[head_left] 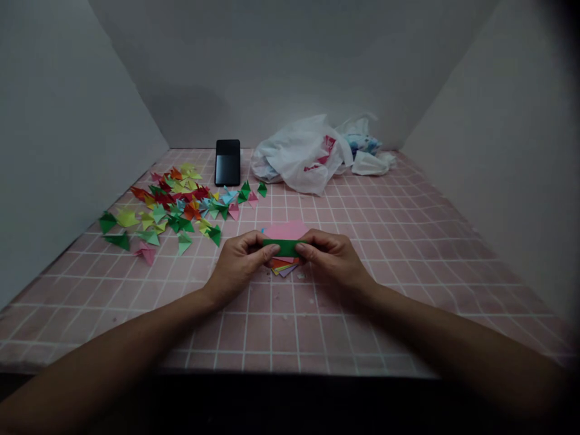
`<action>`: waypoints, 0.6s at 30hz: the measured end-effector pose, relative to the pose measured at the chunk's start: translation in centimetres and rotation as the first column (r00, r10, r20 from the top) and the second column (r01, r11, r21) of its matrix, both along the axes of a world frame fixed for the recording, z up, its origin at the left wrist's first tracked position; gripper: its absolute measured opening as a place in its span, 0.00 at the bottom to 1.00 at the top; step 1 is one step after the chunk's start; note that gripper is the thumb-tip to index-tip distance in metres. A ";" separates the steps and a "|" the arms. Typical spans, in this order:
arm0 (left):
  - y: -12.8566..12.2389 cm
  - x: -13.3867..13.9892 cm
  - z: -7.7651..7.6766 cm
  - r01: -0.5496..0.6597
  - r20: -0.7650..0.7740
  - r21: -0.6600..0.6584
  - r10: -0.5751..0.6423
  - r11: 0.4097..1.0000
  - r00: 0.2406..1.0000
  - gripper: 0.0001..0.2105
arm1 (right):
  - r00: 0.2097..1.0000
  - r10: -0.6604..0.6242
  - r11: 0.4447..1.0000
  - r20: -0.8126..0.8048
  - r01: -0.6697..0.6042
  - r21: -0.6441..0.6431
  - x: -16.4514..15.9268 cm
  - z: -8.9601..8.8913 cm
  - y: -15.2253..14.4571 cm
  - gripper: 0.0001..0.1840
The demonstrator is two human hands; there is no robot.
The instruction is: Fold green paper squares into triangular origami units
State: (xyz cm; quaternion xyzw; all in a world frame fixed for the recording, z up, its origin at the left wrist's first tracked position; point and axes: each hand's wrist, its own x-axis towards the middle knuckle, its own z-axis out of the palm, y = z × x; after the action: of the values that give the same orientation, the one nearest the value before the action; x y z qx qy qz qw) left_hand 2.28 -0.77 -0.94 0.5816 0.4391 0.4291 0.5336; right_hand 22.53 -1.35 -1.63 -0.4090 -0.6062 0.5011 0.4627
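Observation:
A green sheet of folding paper (289, 248), doubled into a narrow strip, is stretched level between my hands. My left hand (242, 260) pinches its left end, thumb in front and fingers behind. At the right end, my right hand (333, 260) grips it the same way. Just under and behind the strip lies a stack of coloured paper sheets (286, 229), pink on top, with orange, yellow and purple corners showing at the near side. My hands cover part of that stack.
Many folded paper pieces (181, 202) in green, red, yellow, pink and blue are spread on the left. A black phone (227, 163) leans at the back. White plastic bags (303, 154) lie right of it. Pale walls border the pink checked tablecloth (408, 241).

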 end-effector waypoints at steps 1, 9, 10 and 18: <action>0.0 0.0 0.0 0.005 -0.003 0.005 -0.005 1.000 1.000 0.07 | 1.000 -0.004 1.000 -0.012 0.004 -0.003 0.0 -0.1 0.0 0.11; 0.1 0.1 -0.6 0.006 0.050 -0.030 -0.004 1.000 0.999 0.06 | 1.000 -0.019 1.000 0.006 0.019 0.004 0.0 -0.2 0.1 0.09; 0.1 0.1 -0.6 0.007 0.058 -0.035 -0.005 0.999 0.998 0.06 | 1.000 -0.016 1.000 0.007 0.016 0.006 0.0 -0.2 0.1 0.08; 0.0 0.1 -0.7 0.009 0.080 -0.060 -0.004 0.998 0.997 0.05 | 1.000 -0.018 1.000 -0.010 0.018 -0.006 0.0 -0.3 0.1 0.09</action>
State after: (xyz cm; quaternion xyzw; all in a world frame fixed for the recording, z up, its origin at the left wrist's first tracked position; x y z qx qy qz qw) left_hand 2.36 -0.79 -1.61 0.5493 0.4282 0.4368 0.5693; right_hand 22.48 -1.28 -1.88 -0.4132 -0.5989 0.5006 0.4690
